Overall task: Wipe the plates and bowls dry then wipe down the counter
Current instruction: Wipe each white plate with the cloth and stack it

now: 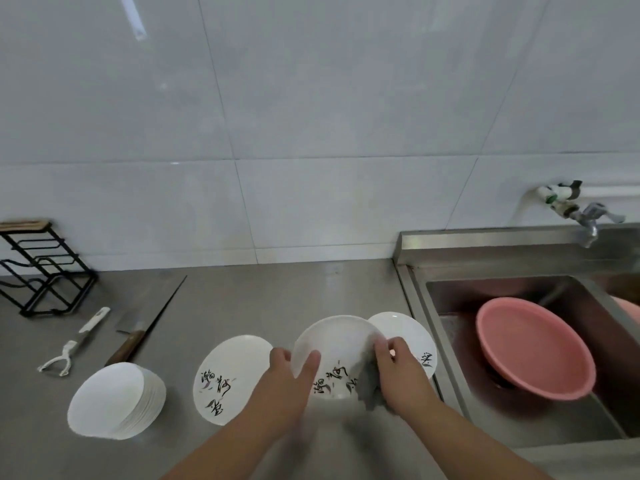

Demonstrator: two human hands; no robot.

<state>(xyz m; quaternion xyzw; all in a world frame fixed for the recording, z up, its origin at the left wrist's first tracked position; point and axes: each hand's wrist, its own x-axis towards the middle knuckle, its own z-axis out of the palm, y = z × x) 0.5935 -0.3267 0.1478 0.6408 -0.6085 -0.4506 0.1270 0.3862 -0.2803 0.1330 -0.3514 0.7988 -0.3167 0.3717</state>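
Note:
My left hand (289, 367) grips the left rim of a white plate (337, 344) with black calligraphy, held tilted above the steel counter (277, 296). My right hand (398, 367) holds a grey cloth (369, 382) against the plate's right side. Behind it, a second white plate (412, 332) lies near the sink edge. A third plate with the same lettering (228, 375) lies flat to the left. Further left stands a stack of white plates (114, 400).
A cleaver (130, 337) with a wooden handle, a long black rod (166, 306) and a white peeler (74, 344) lie at the left. A black wire rack (45, 268) stands at the back left. The sink (433, 327) at right holds a pink basin (535, 348) under a tap (585, 218).

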